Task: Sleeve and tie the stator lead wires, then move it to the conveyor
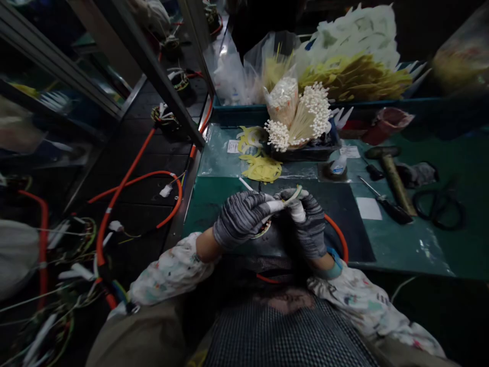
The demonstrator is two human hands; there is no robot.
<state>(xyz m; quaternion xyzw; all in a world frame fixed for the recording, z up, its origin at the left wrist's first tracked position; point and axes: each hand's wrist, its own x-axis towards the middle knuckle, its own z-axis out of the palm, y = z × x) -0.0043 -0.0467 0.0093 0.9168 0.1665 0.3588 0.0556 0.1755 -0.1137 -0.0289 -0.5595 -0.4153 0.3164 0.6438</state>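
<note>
Both hands wear grey striped gloves with white fingertips and meet above the bench's front part. My left hand [246, 214] is closed, its fingertips pinching one end of a thin pale yellow-green strip [293, 195]. My right hand [306, 219] is closed on the strip's other end. A white tube [245, 184] sticks out beyond my left hand. Beneath the hands, a round part with wires [263, 230] is mostly hidden. An orange cable [338, 235] curves out beside my right hand.
Yellow cut pieces [263, 168] lie behind the hands, before a dark tray [311, 153] of white-tipped sticks [313, 112]. At right are a hammer [395, 183], a screwdriver [389, 205] and scissors [439, 206]. Left, wired parts with orange cables [128, 178] sit on a dark slatted surface.
</note>
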